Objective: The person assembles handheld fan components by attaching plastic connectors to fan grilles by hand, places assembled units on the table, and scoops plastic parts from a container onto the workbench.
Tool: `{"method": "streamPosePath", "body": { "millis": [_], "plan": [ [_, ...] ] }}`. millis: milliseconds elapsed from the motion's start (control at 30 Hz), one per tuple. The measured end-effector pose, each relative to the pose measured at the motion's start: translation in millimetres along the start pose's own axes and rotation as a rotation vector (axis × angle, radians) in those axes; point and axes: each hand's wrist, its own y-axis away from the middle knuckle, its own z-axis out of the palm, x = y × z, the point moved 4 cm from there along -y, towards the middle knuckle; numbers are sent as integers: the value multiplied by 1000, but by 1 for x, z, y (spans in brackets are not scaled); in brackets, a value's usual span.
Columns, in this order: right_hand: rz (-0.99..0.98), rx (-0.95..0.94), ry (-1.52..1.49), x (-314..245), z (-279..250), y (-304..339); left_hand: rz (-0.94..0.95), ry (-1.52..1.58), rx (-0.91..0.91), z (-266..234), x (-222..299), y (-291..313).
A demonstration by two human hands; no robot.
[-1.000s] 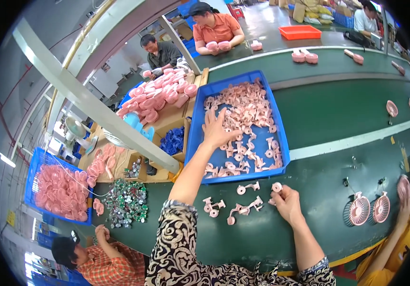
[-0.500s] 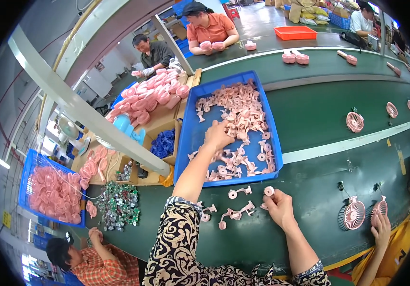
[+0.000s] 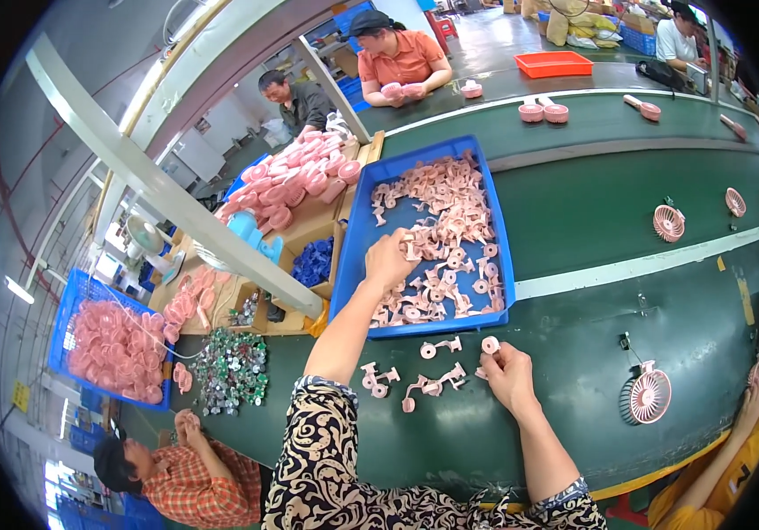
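Note:
My left hand (image 3: 388, 260) is inside a blue plastic tray (image 3: 510, 265), above a heap of small pale pink plastic parts (image 3: 459, 199), each with a round end and a stem. Its closed fingertips pinch one such pink part (image 3: 410, 246). On the green table in front of the tray, my right hand (image 3: 510, 378) is closed on another pink plastic part (image 3: 490, 344), whose round end shows above the fingers. Several loose pink parts (image 3: 432, 385) lie just left of that hand.
Pink fan frames (image 3: 646, 395) lie on the table and belt at right, beside a co-worker's hand (image 3: 750, 411). At left are small circuit boards (image 3: 231, 371), a blue basket (image 3: 61, 340) of pink pieces and a white post (image 3: 176, 208). More people work across the belt and at lower left.
My left hand has drawn back slightly left in the tray, and a pink part now shows at its fingertips. My right hand keeps its part. The right-hand co-worker's fan frame has moved right.

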Motion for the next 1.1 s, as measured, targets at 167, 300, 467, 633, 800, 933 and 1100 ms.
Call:
{"method": "streamPosePath", "body": {
  "millis": [167, 300, 467, 633, 800, 933, 1100],
  "plan": [
    [-30, -7, 45, 4, 2, -2, 35, 40, 68, -43, 20, 24],
    [-20, -5, 38, 1, 1, -1, 125, 128, 104, -70, 45, 70],
    [1, -11, 13, 0, 2, -1, 211, 117, 121, -82, 69, 143],
    [-14, 2, 2, 4, 3, -2, 157, 135, 14, -57, 63, 193],
    [-10, 12, 5, 7, 3, -1, 116, 68, -201, -28, 52, 215],
    [5, 16, 44, 13, 0, 0, 156, 3, -443, -46, 60, 197],
    [11, 8, 45, 3, -2, -1, 88, 135, -746, -82, 67, 132]
  ]
}}
